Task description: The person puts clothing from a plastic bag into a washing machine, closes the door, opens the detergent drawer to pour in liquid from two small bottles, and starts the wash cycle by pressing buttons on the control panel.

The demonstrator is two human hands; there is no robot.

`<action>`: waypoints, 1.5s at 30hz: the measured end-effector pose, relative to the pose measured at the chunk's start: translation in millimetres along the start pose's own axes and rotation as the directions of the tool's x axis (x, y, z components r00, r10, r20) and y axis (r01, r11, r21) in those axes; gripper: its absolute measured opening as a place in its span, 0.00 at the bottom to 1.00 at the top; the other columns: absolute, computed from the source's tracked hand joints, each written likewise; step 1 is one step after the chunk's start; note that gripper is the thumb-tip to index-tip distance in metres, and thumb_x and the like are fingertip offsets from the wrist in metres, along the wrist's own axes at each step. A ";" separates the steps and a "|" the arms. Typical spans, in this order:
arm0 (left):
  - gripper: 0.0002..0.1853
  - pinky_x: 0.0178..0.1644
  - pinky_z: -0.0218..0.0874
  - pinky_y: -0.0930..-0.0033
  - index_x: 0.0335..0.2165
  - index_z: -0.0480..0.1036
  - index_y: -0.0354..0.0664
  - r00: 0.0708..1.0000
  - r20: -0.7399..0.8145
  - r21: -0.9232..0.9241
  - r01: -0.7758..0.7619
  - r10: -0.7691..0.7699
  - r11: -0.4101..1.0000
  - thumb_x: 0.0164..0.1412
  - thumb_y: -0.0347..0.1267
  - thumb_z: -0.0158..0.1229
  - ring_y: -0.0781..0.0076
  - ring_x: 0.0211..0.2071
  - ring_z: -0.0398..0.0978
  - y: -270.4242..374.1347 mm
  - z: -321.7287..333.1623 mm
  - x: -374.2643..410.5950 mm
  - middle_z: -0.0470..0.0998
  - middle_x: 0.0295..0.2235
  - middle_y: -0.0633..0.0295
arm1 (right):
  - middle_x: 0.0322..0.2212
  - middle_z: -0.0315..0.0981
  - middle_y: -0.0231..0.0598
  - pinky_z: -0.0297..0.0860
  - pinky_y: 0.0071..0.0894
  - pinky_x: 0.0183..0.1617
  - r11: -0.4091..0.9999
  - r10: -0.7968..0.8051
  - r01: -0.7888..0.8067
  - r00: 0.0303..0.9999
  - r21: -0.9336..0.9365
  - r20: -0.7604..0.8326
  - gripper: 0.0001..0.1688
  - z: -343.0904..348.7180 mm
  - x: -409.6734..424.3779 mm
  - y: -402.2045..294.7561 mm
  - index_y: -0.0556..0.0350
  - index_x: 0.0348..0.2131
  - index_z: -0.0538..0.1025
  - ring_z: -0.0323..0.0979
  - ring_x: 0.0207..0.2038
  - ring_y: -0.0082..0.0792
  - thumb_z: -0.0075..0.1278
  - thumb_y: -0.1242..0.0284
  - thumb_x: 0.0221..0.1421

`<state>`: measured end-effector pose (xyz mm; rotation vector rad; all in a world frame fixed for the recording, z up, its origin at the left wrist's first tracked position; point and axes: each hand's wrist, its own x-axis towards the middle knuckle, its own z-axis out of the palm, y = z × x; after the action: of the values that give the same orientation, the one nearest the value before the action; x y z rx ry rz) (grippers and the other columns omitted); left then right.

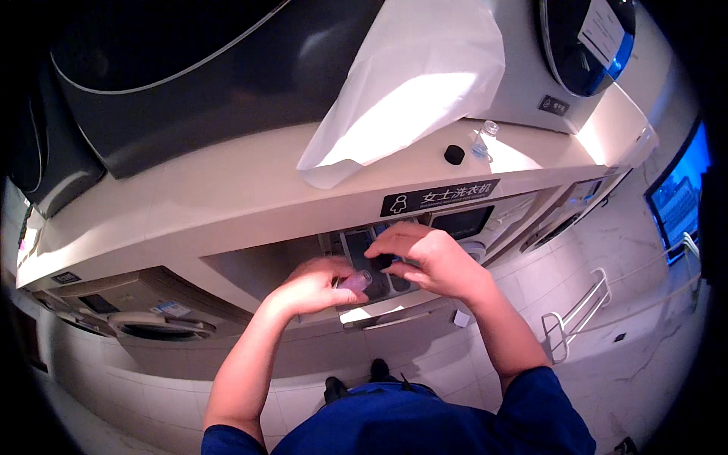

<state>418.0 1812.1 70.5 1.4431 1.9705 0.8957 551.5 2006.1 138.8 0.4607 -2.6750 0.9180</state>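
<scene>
A small clear bottle with pinkish-purple contents (355, 281) is in my left hand (318, 286), tilted with its uncapped mouth towards the right. My right hand (429, 257) pinches a black cap (381, 261) between thumb and fingers, close to the bottle's mouth but apart from it. Below both hands the detergent drawer (359, 244) of a front-loading washing machine is pulled out, and its compartments are partly hidden by my hands. The drawer's front (392, 319) faces me.
On the ledge (227, 176) above stand a second clear bottle (483, 139), uncapped, and another black cap (454, 154). A white plastic sheet or bag (409, 96) hangs over the ledge. Another washer (159, 313) is at left; a white metal rack (577, 315) stands at right.
</scene>
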 end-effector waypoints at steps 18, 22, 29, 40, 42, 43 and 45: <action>0.13 0.46 0.65 0.60 0.31 0.79 0.40 0.980 0.009 0.863 0.093 -0.200 0.496 0.48 0.37 0.58 0.59 0.42 0.75 31.8 7.4 48.9 0.77 0.38 0.56 | 0.38 0.74 0.40 0.70 0.32 0.43 0.973 0.224 -0.214 0.967 0.087 -0.124 0.20 -3.1 -45.2 26.9 0.55 0.40 0.77 0.72 0.39 0.38 0.57 0.78 0.42; 0.21 0.45 0.65 0.57 0.35 0.78 0.40 0.967 -0.132 0.643 0.252 -0.219 0.724 0.49 0.46 0.60 0.54 0.42 0.74 27.4 5.4 36.2 0.76 0.37 0.51 | 0.38 0.75 0.40 0.70 0.31 0.42 0.970 0.236 -0.224 0.962 0.094 -0.140 0.20 -4.0 -48.2 27.2 0.55 0.40 0.77 0.73 0.38 0.36 0.57 0.78 0.41; 0.21 0.40 0.65 0.61 0.30 0.77 0.39 0.934 -0.318 -0.053 0.153 -0.162 0.987 0.45 0.45 0.66 0.57 0.36 0.74 -14.4 26.4 9.8 0.74 0.35 0.55 | 0.36 0.75 0.40 0.71 0.28 0.39 0.901 0.346 -0.294 0.931 0.318 -0.118 0.22 14.0 -31.7 28.9 0.56 0.42 0.75 0.74 0.33 0.27 0.59 0.77 0.43; 0.18 0.37 0.64 0.65 0.28 0.76 0.39 0.986 -0.166 -0.074 0.018 -0.030 0.997 0.43 0.42 0.68 0.62 0.33 0.74 6.9 13.6 4.3 0.74 0.30 0.59 | 0.29 0.75 0.37 0.69 0.27 0.34 0.963 0.154 -0.177 0.980 0.204 0.125 0.19 16.2 1.1 19.7 0.53 0.39 0.78 0.72 0.29 0.29 0.61 0.74 0.43; 0.18 0.37 0.65 0.64 0.28 0.76 0.40 0.981 -0.192 -0.003 0.035 -0.035 0.999 0.43 0.42 0.67 0.62 0.33 0.74 17.3 14.0 2.0 0.74 0.29 0.60 | 0.27 0.75 0.38 0.69 0.28 0.33 0.958 0.201 -0.221 0.972 0.185 0.120 0.18 13.0 0.8 14.3 0.54 0.37 0.78 0.72 0.27 0.31 0.62 0.70 0.42; 0.17 0.37 0.65 0.63 0.28 0.77 0.41 0.965 -0.262 0.082 -0.010 0.031 0.997 0.43 0.42 0.67 0.62 0.33 0.74 18.4 16.9 2.2 0.74 0.29 0.60 | 0.26 0.75 0.39 0.69 0.28 0.32 0.958 0.274 -0.283 0.952 0.048 0.139 0.18 12.7 1.3 11.4 0.54 0.36 0.79 0.72 0.27 0.32 0.63 0.68 0.42; 0.17 0.37 0.66 0.62 0.28 0.77 0.41 0.907 -0.381 0.257 -0.081 0.178 0.963 0.42 0.42 0.67 0.62 0.33 0.74 22.0 21.7 3.5 0.74 0.29 0.61 | 0.23 0.74 0.40 0.68 0.28 0.31 0.894 0.423 -0.386 0.895 -0.227 0.142 0.19 15.2 6.0 4.6 0.55 0.33 0.79 0.72 0.25 0.34 0.63 0.63 0.42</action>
<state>446.5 1824.3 73.6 1.6428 2.3705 1.1223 541.9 1998.7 127.0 -0.0706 -3.0643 0.7287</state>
